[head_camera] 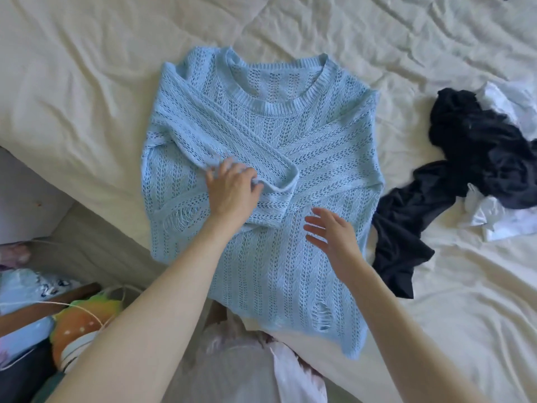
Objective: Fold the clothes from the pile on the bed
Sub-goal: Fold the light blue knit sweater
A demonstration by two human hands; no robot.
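1. Several soft things lie at the far left, off the bed: a plush toy (82,324) in orange and green, with a thin cord (43,303) running over it.
2. Next, the cream bedcover (87,91) spreads across most of the view, creased all over.
3. On it, at the centre, a pale blue open-knit sweater (261,141) lies flat, neckline away from the person, both sleeves folded in across the chest.
4. The left hand (232,190) rests on the sweater's left sleeve, fingers curled over its edge just short of the cuff.
5. The right hand (331,231) is above the sweater's lower front, fingers straight and spread, gripping nothing; whether it touches the knit cannot be told.
6. Further right, a crumpled dark garment (476,158) trails toward the sweater's edge, lying partly on white clothing (494,216); together they form the pile.
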